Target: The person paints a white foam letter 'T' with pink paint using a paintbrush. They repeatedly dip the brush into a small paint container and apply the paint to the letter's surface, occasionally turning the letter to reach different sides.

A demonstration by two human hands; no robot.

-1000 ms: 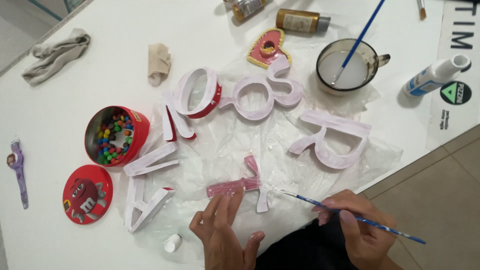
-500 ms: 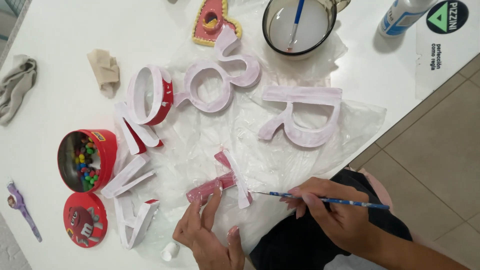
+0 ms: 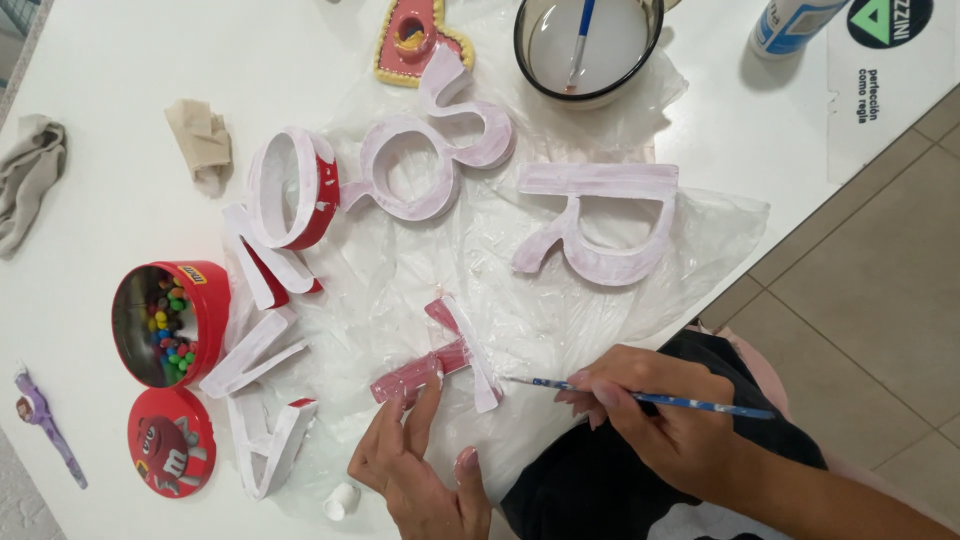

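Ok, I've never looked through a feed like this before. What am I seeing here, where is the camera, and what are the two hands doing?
There is no machine here: a person works with two bare hands, and the single camera sits on their head, looking down at a white table.

The left hand steadies a T-shaped letter with its fingertips; the letter is red with patches of white paint. The right hand holds a thin blue paintbrush, its tip at the letter's edge.

A clear plastic sheet lies under the work. On it rest other whitewashed letters, among them an R-shaped letter. A glass bowl of milky liquid holds a second brush. To the left stand an open red tin of coloured candies, its red lid and two crumpled cloths.
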